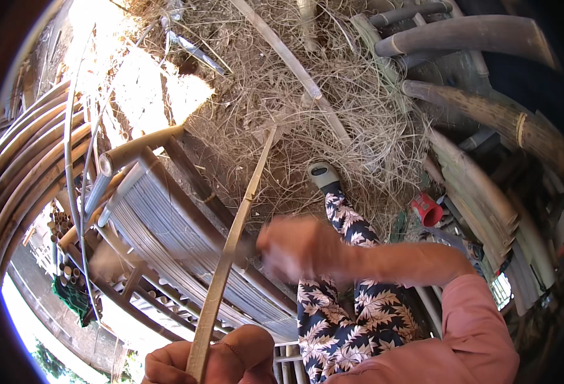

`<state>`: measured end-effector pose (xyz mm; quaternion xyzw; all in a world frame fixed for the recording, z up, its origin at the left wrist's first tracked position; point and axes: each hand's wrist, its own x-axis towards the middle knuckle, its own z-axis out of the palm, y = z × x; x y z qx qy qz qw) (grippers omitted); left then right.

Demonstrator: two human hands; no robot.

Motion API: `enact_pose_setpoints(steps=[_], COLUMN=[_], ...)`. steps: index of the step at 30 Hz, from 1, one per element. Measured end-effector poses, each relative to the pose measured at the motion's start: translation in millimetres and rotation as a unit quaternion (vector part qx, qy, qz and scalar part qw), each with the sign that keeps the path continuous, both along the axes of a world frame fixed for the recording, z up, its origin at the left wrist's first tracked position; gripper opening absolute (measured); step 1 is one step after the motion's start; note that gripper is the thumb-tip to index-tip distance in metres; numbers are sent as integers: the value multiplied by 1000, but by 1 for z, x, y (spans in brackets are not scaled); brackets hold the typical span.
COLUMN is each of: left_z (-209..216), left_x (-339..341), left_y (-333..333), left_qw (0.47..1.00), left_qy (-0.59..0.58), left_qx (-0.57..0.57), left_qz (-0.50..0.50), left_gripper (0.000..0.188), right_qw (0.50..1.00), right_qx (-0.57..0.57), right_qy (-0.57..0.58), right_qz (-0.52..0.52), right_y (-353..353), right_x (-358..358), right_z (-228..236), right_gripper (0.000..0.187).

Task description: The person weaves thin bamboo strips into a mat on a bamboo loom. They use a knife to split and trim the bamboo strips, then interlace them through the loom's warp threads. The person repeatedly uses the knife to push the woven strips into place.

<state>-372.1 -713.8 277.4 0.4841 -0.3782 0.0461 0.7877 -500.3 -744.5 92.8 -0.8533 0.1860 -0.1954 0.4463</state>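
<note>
My left hand (214, 355), at the lower edge, is closed around the near end of a long bamboo strip (219, 278). The strip slants up and away, its far end over the littered ground. My right hand (304, 249) is a fist to the right of the strip, smeared by motion. From it a long blurred tool (166, 256), which looks like a knife, stretches left across the strip's line. Whether its blade touches the strip I cannot tell. My patterned trouser legs (365, 307) and one shoe (323, 174) lie below the right arm.
A slatted bamboo bench (179, 237) stands at my left. Bent bamboo poles (32, 173) are stacked beyond it. Thin shavings (358, 128) cover the ground ahead, with a bamboo length (294, 67) across them. Thick bamboo pieces (480, 115) and a red cup (427, 210) are at right.
</note>
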Motion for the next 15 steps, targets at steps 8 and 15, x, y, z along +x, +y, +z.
enact_pose_setpoints(steps=[8, 15], left_z=[-32, -69], left_x=[29, 57], left_y=[1, 3], left_qw=[995, 997], left_qy=[7, 70], left_qx=[51, 14], left_qz=[80, -27], left_gripper=[38, 51], right_qw=[919, 918], right_qx=[120, 91], right_qy=[372, 383], right_qz=[-57, -48], right_y=[-4, -26], right_x=[-74, -44], right_z=[-154, -212], right_gripper=[22, 25])
